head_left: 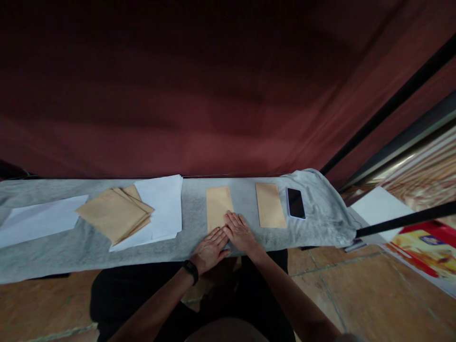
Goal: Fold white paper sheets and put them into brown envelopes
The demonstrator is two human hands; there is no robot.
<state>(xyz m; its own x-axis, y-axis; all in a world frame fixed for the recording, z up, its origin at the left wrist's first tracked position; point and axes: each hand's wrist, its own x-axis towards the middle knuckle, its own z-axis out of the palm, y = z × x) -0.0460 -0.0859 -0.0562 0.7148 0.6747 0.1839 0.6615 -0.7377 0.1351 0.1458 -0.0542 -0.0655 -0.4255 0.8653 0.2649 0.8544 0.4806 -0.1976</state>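
Note:
A brown paper envelope [218, 204] lies upright in front of me on the grey cloth. Across its lower end rests my left hand [210, 250], flat with the fingers stretched out and a dark band at the wrist. My right hand [240, 231] presses flat on the envelope's lower right side, its fingertips meeting those of the left. Neither hand grips anything. To the right lies a second brown envelope [270, 205], apart from both hands. Farther left, a fanned pile of brown envelopes [110, 211] sits partly over a stack of white paper [164, 206].
A phone [296, 203] lies right of the second envelope. At the far left is a folded-looking white sheet [39, 219]. The grey cloth [194, 190] covers a narrow bench against a dark red curtain [221, 118]. Black poles and a red-yellow box [425, 251] stand at right.

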